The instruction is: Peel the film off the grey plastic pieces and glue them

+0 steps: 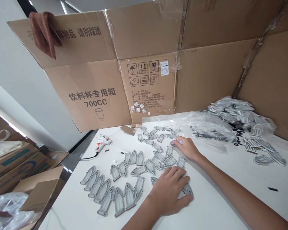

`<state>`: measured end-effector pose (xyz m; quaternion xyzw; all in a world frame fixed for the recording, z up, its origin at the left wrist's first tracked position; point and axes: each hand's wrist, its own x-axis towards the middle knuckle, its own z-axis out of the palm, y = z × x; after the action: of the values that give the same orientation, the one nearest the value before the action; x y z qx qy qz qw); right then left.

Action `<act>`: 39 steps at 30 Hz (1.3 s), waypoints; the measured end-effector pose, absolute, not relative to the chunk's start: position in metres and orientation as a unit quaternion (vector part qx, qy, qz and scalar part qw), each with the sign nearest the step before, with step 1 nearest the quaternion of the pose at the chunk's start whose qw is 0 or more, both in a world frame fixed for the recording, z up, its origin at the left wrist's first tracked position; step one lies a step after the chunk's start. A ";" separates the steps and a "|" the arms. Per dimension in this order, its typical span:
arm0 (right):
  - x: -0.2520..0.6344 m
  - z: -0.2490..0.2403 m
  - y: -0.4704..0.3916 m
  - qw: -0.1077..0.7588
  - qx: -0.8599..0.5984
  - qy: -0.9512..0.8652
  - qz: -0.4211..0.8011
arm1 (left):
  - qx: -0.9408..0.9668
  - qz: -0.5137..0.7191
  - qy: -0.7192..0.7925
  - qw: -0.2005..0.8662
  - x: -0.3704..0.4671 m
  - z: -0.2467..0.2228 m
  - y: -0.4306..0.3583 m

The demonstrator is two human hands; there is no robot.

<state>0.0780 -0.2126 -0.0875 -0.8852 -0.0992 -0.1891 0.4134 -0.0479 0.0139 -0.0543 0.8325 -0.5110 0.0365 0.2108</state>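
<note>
Grey, pointed, boat-shaped pieces (129, 195) with a small hole at the tip lie in curving rows over the white table. My left hand (170, 190) rests palm down with fingers bent over a few such pieces (187, 189). They show between its thumb and fingers, and the rest of them is hidden. Farther back, my right hand (186, 148) has thumb and fingertips closed at the end of a grey piece (172, 143). That piece is partly covered by the fingers.
A white glue gun (103, 143) lies at the table's left. Clear plastic bags (206, 127) and a heap of grey pieces (230, 110) are at the back right. Tall cardboard walls (148, 38) enclose the back. An open carton (45, 188) stands lower left.
</note>
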 end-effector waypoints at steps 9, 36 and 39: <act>0.059 -0.090 -0.257 0.345 -0.922 -0.109 -0.136 | 0.858 0.060 -0.468 0.202 -0.048 -0.056 0.015; 0.001 -0.046 -0.202 0.652 -0.651 -0.268 0.282 | 0.814 0.182 -0.352 0.425 -0.042 -0.057 0.009; -0.001 -0.042 -0.202 0.641 -0.648 -0.278 0.303 | 0.816 0.174 -0.357 0.420 -0.043 -0.054 0.010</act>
<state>-0.0013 -0.2015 -0.0422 -0.6479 -0.2776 0.3032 0.6413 -0.0433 0.0098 -0.0544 0.8158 -0.3570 0.1741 0.4205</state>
